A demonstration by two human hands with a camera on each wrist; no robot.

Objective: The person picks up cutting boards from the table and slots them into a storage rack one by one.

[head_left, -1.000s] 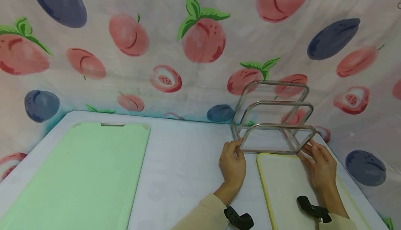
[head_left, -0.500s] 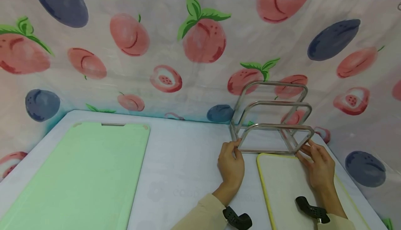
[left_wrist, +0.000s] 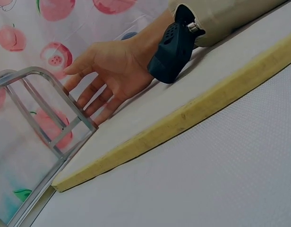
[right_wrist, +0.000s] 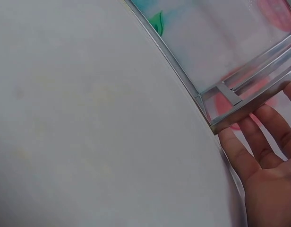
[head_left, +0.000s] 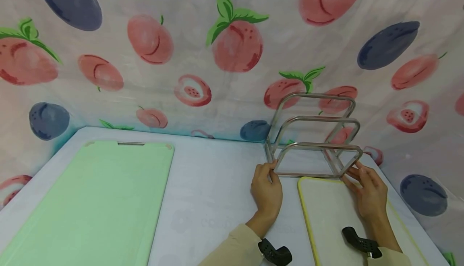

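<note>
Standing right of centre, a metal rack (head_left: 319, 118) looks light, stiff, slick; best held by its base corners. The left grip (head_left: 267, 191) pinches 1; the right grip (head_left: 370, 191), fingers nearly straight, touches another. A yellow-edged board (head_left: 331, 217) may hinder in front; patterned cloth (head_left: 195, 44) hangs behind.

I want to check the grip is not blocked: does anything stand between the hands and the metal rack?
Nothing visible: the left hand and the right hand touch the metal rack at its near corners.
</note>
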